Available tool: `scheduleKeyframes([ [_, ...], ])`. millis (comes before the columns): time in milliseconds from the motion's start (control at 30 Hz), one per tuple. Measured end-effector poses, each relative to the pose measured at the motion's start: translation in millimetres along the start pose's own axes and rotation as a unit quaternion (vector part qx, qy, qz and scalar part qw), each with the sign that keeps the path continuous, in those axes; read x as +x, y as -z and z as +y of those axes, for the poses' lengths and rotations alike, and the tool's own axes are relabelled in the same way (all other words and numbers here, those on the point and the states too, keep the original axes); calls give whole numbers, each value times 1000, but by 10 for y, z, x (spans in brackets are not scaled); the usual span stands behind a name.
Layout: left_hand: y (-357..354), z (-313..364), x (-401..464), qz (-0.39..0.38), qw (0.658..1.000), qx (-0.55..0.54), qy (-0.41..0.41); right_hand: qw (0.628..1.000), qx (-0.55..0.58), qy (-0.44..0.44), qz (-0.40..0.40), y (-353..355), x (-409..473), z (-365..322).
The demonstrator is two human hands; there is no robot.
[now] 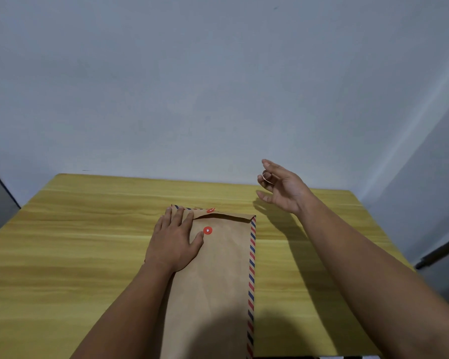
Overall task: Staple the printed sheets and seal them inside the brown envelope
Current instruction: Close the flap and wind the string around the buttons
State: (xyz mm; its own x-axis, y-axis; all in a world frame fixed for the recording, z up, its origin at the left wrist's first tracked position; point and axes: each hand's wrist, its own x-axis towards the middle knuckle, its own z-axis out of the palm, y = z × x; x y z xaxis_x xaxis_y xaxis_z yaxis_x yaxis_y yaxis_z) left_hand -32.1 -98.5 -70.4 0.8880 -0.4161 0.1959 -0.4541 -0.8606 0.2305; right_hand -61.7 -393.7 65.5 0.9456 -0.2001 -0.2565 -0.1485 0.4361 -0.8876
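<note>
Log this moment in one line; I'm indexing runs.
left hand: flat on brown paper envelope | right hand: raised, pinching thin string | flap: folded

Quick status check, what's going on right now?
Left hand flat on brown envelope. Right hand raised, pinching string. Flap folded, untied. Nothing in the way.

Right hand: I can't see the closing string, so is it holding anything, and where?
The right hand, raised above the table, seems to pinch a thin pale string between its fingertips; which part cannot be told.

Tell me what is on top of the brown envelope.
The left hand lies flat on the brown envelope, beside a red button. The flap is folded over. Whatever is inside is hidden.
</note>
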Motion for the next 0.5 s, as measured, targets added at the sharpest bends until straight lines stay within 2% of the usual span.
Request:
scheduleKeyframes([
  [300, 14, 17, 0, -11, 1000, 7, 8, 997, 23, -48, -53, 225, -160, -274],
  [333, 17, 20, 0, -12, 1000, 8, 12, 996, -5, -61, -61, 216, -181, -283],
  [400, 21, 52, -8, -14, 999, 12, 36, 982, -140, -100, -82, 161, -255, -255],
  [433, 20, 80, -15, -14, 998, 13, 57, 961, -231, -121, -94, 119, -301, -214],
  [500, 19, 152, -23, -9, 995, 13, 96, 893, -409, -150, -111, 8, -403, -86],
])
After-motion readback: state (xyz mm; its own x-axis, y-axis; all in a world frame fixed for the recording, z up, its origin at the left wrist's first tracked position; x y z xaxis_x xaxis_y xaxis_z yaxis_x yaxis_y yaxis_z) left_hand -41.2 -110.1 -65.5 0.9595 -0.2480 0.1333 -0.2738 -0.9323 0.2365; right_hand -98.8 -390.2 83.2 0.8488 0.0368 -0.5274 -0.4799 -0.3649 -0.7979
